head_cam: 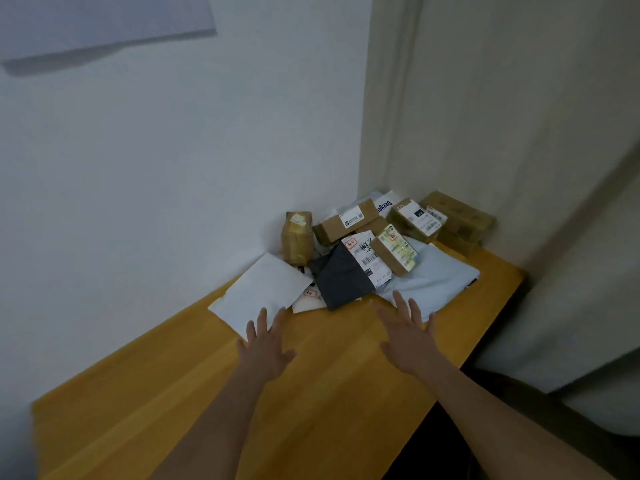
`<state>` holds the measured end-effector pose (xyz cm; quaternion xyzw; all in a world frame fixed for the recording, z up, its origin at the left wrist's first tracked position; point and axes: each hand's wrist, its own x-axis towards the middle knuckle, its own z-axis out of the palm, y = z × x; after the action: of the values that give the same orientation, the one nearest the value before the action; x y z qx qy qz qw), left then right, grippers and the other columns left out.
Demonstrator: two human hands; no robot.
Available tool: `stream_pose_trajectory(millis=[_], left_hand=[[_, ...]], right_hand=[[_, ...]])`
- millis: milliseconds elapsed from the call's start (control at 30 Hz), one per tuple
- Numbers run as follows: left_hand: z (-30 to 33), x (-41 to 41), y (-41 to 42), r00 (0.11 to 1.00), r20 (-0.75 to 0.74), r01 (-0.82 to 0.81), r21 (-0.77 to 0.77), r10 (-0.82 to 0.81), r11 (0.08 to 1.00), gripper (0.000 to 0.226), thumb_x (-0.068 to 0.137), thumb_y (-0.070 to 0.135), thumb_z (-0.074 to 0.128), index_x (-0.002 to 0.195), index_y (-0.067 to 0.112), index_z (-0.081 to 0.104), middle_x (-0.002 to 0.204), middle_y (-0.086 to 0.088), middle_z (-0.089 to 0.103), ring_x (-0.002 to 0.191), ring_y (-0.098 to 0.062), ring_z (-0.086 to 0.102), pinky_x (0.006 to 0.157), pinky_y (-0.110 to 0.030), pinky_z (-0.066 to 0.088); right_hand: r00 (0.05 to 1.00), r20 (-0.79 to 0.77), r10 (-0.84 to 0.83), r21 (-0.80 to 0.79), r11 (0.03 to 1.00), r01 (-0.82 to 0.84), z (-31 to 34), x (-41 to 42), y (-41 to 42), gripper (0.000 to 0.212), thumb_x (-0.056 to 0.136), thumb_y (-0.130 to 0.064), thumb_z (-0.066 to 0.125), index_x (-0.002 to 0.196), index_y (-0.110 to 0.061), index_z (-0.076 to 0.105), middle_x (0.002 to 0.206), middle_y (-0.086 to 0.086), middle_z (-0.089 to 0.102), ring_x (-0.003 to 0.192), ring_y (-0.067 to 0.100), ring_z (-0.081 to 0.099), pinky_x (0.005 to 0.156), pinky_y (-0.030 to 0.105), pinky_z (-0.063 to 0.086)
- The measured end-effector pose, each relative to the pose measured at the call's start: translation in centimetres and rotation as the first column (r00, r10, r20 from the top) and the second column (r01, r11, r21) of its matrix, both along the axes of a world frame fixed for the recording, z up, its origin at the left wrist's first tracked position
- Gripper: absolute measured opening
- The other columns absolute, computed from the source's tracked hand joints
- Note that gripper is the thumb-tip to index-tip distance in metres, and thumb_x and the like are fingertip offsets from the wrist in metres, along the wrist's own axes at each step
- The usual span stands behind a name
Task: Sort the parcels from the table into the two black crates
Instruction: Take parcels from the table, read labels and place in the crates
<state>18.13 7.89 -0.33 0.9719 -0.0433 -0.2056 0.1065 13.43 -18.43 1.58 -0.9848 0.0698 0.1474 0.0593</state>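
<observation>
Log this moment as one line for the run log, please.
phase: reaching | left hand: open, over white envelope edge | right hand: open, near pale blue mailer | parcels: piled in table corner | crates: not visible

I seem to be in a plain room used for sorting mail: labelled parcels (377,244) heaped at the far corner of a wooden tabletop (194,393) against bare white walls (173,168).
</observation>
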Motion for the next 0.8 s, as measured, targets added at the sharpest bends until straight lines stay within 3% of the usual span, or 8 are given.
stream_pose_trajectory(millis=[400, 500, 567, 733, 800], left_hand=[[-4.1, 4.9, -0.9, 0.996, -0.076, -0.048, -0.034, 0.045, 0.998, 0.087, 0.096, 0.044, 0.055, 0.155, 0.034, -0.008, 0.162, -0.005, -0.015, 0.150, -0.035, -0.003, 0.118, -0.057, 0.014], [-5.0, 5.8, -1.2, 0.991, -0.099, -0.093, -0.030, 0.089, 0.995, 0.089, 0.095, 0.046, 0.056, 0.155, 0.033, -0.008, 0.162, -0.006, -0.014, 0.149, -0.035, -0.001, 0.117, -0.057, 0.019], [-5.3, 6.5, -1.4, 0.985, -0.112, -0.137, -0.020, 0.134, 0.990, 0.089, 0.094, 0.045, 0.058, 0.155, 0.033, -0.006, 0.163, -0.006, -0.012, 0.149, -0.036, 0.001, 0.117, -0.056, 0.023], [-5.3, 8.7, -2.4, 0.970, -0.101, -0.221, 0.009, 0.220, 0.975, 0.089, 0.093, 0.044, 0.060, 0.155, 0.032, -0.003, 0.163, -0.008, -0.009, 0.148, -0.037, 0.005, 0.115, -0.056, 0.026], [-5.3, 9.8, -3.4, 0.967, -0.090, -0.238, 0.010, 0.238, 0.971, 0.089, 0.093, 0.044, 0.060, 0.155, 0.031, -0.002, 0.162, -0.009, -0.007, 0.148, -0.039, 0.006, 0.115, -0.055, 0.027]], right_hand=[[0.989, -0.105, 0.102, 0.001, 0.995, -0.102, -4.6, 7.0, -0.3, 0.085, 0.098, -0.024, 0.053, 0.153, -0.044, -0.009, 0.162, 0.006, -0.019, 0.150, 0.034, -0.009, 0.117, 0.064, 0.000], [0.982, -0.160, 0.101, 0.125, 0.989, -0.082, -6.0, 9.5, -0.3, 0.086, 0.097, -0.025, 0.054, 0.153, -0.044, -0.009, 0.162, 0.007, -0.019, 0.150, 0.034, -0.009, 0.118, 0.062, 0.004], [0.973, -0.229, 0.039, 0.269, 0.963, 0.024, -6.4, 11.5, -0.2, 0.087, 0.097, -0.030, 0.055, 0.154, -0.041, -0.010, 0.163, 0.009, -0.016, 0.151, 0.033, -0.007, 0.120, 0.057, 0.011], [0.913, -0.366, -0.180, 0.532, 0.765, 0.363, -8.4, 17.0, -1.4, 0.094, 0.089, -0.039, 0.062, 0.157, -0.027, -0.003, 0.163, 0.011, 0.007, 0.148, 0.033, 0.017, 0.119, 0.046, 0.025], [0.853, -0.429, -0.296, 0.622, 0.588, 0.517, -8.9, 18.9, -2.2, 0.093, 0.088, -0.030, 0.065, 0.157, -0.025, 0.002, 0.161, 0.010, 0.018, 0.143, 0.033, 0.028, 0.114, 0.043, 0.032]])
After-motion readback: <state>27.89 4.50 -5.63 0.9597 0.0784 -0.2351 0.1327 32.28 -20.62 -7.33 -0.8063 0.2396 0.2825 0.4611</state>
